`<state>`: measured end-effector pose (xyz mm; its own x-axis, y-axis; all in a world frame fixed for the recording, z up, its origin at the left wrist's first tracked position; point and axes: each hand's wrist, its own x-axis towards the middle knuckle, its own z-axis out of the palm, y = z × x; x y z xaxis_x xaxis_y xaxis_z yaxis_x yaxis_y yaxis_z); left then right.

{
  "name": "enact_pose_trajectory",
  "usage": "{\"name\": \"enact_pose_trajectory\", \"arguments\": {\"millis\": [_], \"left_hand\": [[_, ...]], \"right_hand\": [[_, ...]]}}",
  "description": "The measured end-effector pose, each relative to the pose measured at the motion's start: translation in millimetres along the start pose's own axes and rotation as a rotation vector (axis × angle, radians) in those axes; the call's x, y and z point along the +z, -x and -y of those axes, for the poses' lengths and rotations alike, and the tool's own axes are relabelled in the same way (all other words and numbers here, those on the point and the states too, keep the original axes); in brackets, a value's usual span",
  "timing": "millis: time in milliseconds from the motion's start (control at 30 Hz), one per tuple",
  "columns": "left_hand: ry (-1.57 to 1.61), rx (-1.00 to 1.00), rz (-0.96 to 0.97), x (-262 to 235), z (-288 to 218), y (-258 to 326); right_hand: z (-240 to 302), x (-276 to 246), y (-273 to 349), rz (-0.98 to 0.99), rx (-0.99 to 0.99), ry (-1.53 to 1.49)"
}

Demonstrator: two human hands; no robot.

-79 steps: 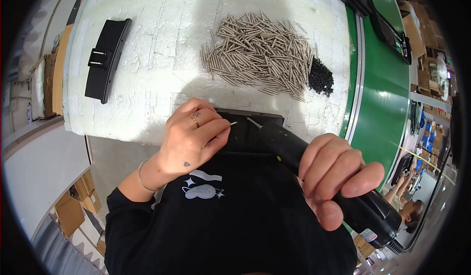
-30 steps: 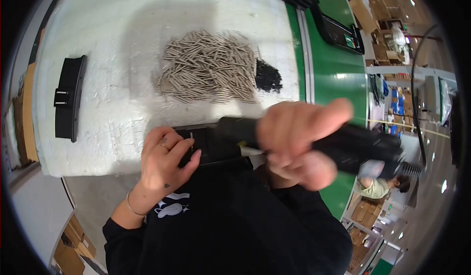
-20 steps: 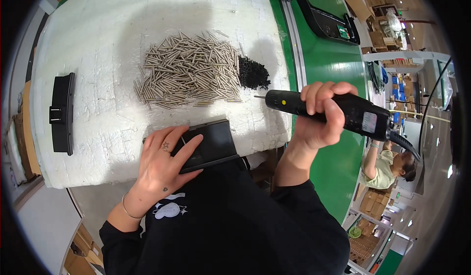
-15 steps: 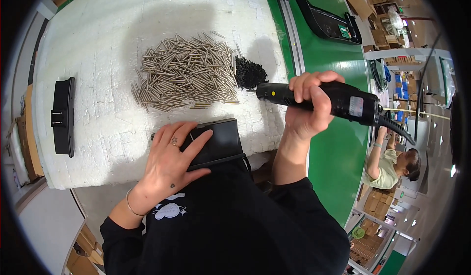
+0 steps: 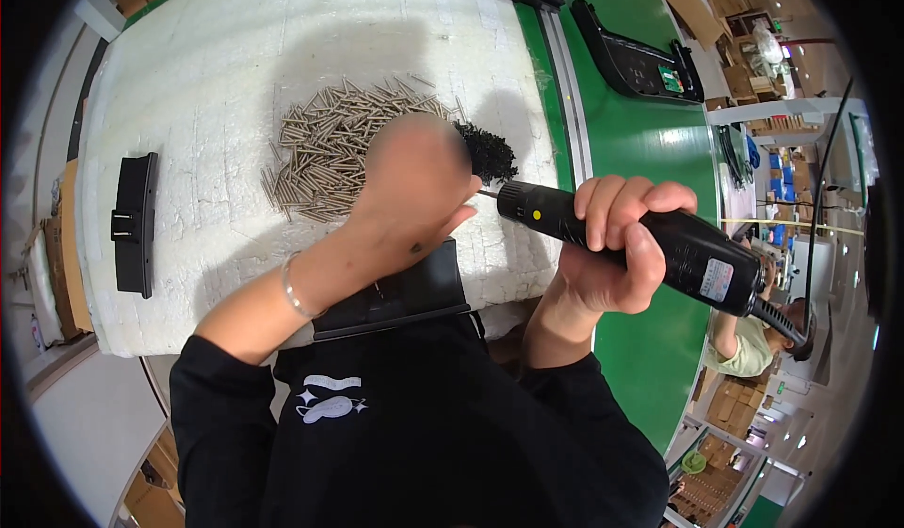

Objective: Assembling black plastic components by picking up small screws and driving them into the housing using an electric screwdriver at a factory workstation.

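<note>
My right hand [image 5: 614,245] is wrapped round a black corded electric screwdriver [image 5: 702,259], its bit pointing left. Over the right part of a heap of thin silvery metal pins [image 5: 325,156] is my left hand [image 5: 405,203], close to the screwdriver's tip. A blur covers its fingers, so their grip cannot be made out. Just beyond them is a small pile of tiny black screws [image 5: 492,156]. Below my left wrist, a black rectangular plastic part [image 5: 428,283] lies at the near edge of the work surface, against my shirt.
A white foam-like sheet [image 5: 207,85] covers the work surface. A long black plastic piece [image 5: 135,227] lies at its left. Beyond a metal rail, a green surface [image 5: 640,358] holds a black frame [image 5: 626,62] with a small circuit board. A person [image 5: 749,344] sits farther right.
My left hand has left the black rectangular part and moved up and right over the pins, beside the black screws. The screwdriver in my right hand has shifted slightly right and down.
</note>
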<state>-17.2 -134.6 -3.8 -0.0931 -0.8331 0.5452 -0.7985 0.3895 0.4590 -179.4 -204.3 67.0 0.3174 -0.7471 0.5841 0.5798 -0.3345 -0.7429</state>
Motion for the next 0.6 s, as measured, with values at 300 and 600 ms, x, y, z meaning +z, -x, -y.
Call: {"name": "enact_pose_trajectory", "arguments": {"millis": [300, 600], "left_hand": [[0.612, -0.455, 0.049, 11, 12, -15], [1.779, -1.056, 0.107, -18, -11, 6]], "right_hand": [[15, -9, -3, 0.007, -0.124, -0.041], [38, 8, 0, 0.052, -0.166, -0.206]]}}
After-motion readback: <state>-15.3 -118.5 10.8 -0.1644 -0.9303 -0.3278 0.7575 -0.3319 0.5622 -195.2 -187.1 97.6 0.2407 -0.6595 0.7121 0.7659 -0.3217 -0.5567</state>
